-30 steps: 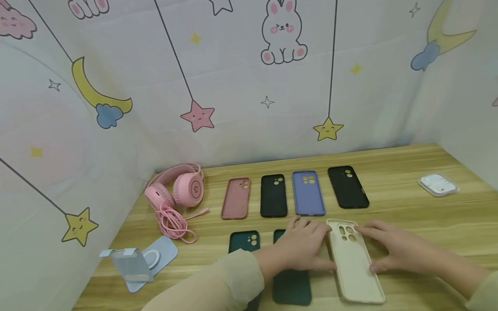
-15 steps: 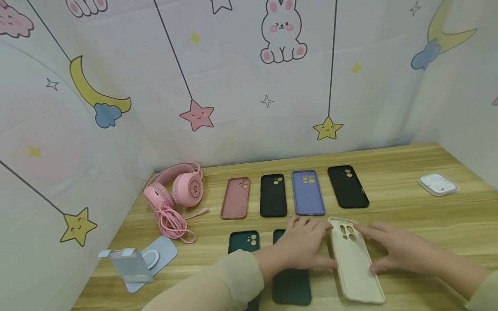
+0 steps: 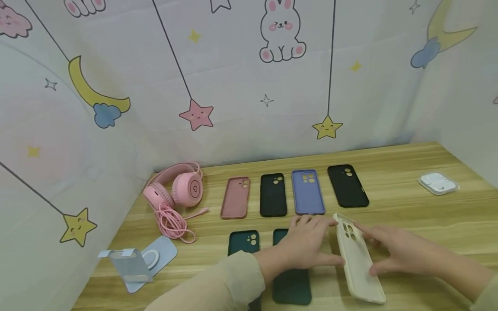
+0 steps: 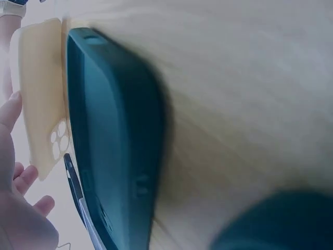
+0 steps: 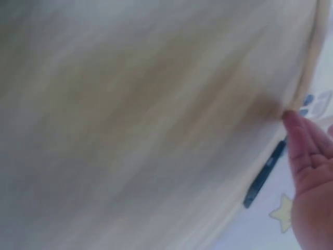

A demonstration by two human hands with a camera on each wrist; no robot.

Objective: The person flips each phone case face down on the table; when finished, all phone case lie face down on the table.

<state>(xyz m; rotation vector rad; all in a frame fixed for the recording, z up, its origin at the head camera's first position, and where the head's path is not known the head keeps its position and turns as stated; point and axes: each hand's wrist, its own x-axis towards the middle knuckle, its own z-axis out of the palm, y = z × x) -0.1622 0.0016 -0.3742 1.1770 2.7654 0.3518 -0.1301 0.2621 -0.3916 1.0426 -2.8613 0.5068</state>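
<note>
A cream phone case (image 3: 359, 263) with camera cutouts stands tilted on the table, its left side raised, between my two hands. My left hand (image 3: 305, 246) holds its left edge, fingertips at the top corner and thumb lower down the side. Along the opposite edge, my right hand (image 3: 400, 250) holds it with thumb and fingers spread. The left wrist view shows the cream case (image 4: 41, 78) beyond a dark green phone case (image 4: 140, 130). That green case lies partly under my left forearm in the head view. Only fingertips of my right hand (image 5: 312, 172) meet the edge in the right wrist view.
Behind lie a pink case (image 3: 235, 198), a black case (image 3: 273, 196), a blue case (image 3: 308, 194) and another black case (image 3: 348, 188). Pink headphones (image 3: 188, 190), a blue stand (image 3: 134, 268) and a second green case (image 3: 243, 242) are left. Boxed earphones (image 3: 438, 183) sit right.
The cream case has tipped up, its left side rising and its top end shifting right. My left hand has followed slightly rightward; my right hand has hardly moved.
</note>
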